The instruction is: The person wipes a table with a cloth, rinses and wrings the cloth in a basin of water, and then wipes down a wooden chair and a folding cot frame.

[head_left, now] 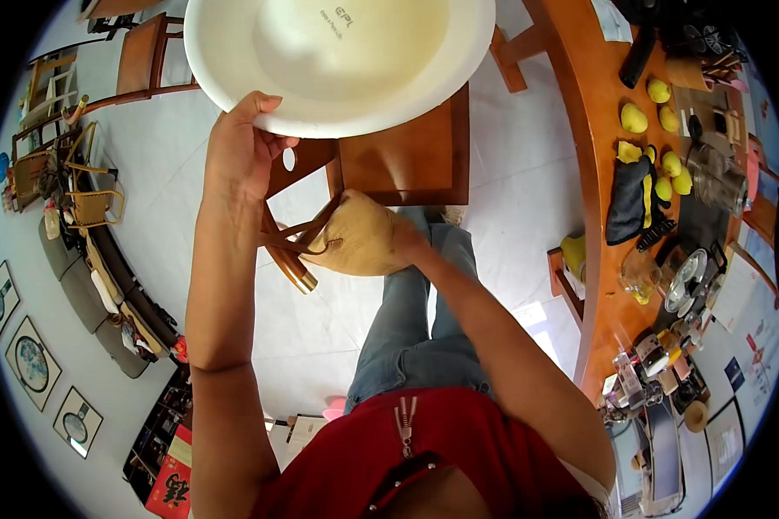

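My left hand is closed on the near left rim of a white basin, its thumb over the edge. Faint printed lettering shows on the basin's inside. Lower down, my right hand grips a rounded tan bag with thin brown straps. Its fingers are partly hidden and blurred against the bag. A brown wooden chair stands under the basin, and the bag is in front of its seat.
At right, a long wooden table carries several yellow-green fruits, a dark grey and yellow cloth, a glass jar and bottles. A sofa and rattan chairs stand at left. Pale tiles cover the floor.
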### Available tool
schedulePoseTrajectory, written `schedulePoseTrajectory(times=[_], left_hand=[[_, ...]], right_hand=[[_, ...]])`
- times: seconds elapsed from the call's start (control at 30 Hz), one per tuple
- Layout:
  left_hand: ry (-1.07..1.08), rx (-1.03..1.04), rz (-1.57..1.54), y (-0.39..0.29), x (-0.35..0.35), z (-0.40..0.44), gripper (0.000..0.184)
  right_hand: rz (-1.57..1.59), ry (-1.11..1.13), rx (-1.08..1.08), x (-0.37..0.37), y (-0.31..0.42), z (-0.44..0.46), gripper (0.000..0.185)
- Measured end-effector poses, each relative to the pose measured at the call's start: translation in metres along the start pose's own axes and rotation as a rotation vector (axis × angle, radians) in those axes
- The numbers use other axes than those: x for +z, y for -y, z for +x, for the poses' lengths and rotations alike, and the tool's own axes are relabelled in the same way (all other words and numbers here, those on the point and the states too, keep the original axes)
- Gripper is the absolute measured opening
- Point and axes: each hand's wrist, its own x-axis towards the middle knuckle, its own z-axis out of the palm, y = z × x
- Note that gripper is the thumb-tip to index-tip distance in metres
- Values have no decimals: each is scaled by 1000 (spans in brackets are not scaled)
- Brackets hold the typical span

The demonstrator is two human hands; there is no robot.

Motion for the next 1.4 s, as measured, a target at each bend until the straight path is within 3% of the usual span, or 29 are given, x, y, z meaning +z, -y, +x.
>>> schedulePoseTrajectory(times=[0.03, 0.23, 0.3, 0.4, 0.5, 0.6, 0.8, 0.9, 0.93, 1.07, 1.27, 1.4], left_hand=[[-12, 12, -1, 1, 1, -1, 15], [-14, 0, -31, 3, -2, -8, 16], [3, 4, -37, 4, -3, -10, 16], [13, 13, -36, 2, 5, -20, 15], [35, 3, -56, 8, 8, -19, 15], [79, -7, -88, 18, 11, -17, 14], [112, -105, -132, 53, 23, -13, 10], [94, -193, -174, 85, 24, -13, 16], [70, -222, -199, 101, 24, -11, 19], [68, -320, -222, 171, 16, 9, 25], [37, -357, -208, 267, 10, 40, 33], [87, -327, -222, 326, -11, 52, 42]], right_hand=[[60, -28, -9, 6, -1, 1, 28], [-93, 329, 352, 11, 3, 10, 23], [-221, -263, 109, -13, 1, 46, 23], [-279, -431, 57, -53, 7, 130, 43], [356, -839, -335, -107, 37, 177, 48], [461, -953, -447, -120, 27, 196, 50], [18, -638, -267, -67, -40, 142, 53], [-433, -322, -205, -49, -77, 62, 21], [-399, -105, -136, -40, -91, 41, 13], [-25, -136, 18, -31, -96, -35, 13], [149, -66, -117, -49, -41, -107, 11], [252, 26, -57, -62, -8, -130, 10]])
